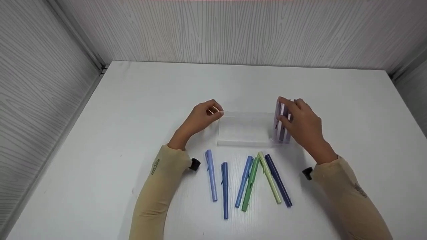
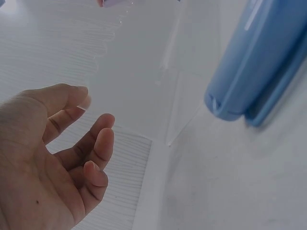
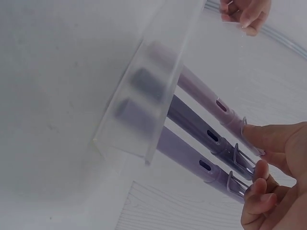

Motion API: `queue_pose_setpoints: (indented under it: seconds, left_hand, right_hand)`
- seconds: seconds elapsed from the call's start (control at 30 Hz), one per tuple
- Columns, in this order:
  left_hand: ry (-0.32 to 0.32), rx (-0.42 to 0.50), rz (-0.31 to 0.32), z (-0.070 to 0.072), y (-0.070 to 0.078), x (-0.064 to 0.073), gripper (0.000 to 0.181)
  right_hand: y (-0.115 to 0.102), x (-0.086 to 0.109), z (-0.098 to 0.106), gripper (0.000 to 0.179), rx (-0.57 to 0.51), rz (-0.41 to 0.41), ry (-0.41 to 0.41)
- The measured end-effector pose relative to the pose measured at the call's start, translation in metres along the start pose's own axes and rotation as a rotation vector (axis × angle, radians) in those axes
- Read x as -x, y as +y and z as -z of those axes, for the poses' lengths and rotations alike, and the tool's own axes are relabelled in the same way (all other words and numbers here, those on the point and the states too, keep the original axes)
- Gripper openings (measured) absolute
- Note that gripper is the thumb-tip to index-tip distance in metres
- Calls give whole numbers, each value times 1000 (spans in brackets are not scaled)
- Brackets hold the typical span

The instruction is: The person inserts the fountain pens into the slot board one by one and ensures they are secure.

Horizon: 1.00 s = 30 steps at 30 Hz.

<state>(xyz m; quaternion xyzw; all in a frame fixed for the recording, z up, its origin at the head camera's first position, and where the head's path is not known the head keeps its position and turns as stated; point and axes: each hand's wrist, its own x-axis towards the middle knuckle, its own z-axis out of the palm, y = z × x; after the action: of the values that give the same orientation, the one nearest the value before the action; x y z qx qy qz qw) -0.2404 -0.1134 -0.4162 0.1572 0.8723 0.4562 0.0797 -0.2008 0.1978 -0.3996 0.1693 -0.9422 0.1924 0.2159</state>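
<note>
A clear plastic box (image 1: 245,143) lies on the white table between the two hands. My left hand (image 1: 201,116) pinches its upper left corner between thumb and index finger; in the left wrist view the other fingers curl loosely. At the right end of the box, my right hand (image 1: 305,125) holds the upper ends of three pens standing in it. They are a pinkish pen (image 3: 204,93), a dark purple pen (image 3: 194,122) and a light purple pen (image 3: 180,151). Their lower ends show blurred through the frosted wall, and the fingertips are at their clips.
In front of the box lie a lilac pen (image 1: 211,176), a blue pen (image 1: 225,190), a lighter blue pen (image 1: 244,181), a green pen (image 1: 250,185), a yellow-green pen (image 1: 269,178) and a navy pen (image 1: 279,180). Wood-grain panels (image 1: 233,33) stand behind and beside the table.
</note>
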Motion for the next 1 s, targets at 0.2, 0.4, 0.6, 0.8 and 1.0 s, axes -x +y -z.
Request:
queue_pose_setpoints:
  seconds: [0.2, 0.4, 0.6, 0.8, 1.0]
  left_hand:
    - [-4, -1, -8, -1, -1, -1, 20]
    - [-1, -3, -1, -1, 0, -2, 19]
    - [-3, 4, -7, -1, 0, -1, 19]
    - [0, 12, -8, 0, 0, 0, 19]
    - [2, 0, -23, 0, -1, 1, 19]
  right_hand:
    - [0, 1, -3, 52, 44, 20, 28]
    - [-3, 3, -3, 51, 50, 58, 54]
    - [-7, 9, 2, 51, -10, 80, 23]
    - [-14, 15, 10, 54, -77, -6, -142]
    - [-19, 23, 18, 59, -137, -16, -283]
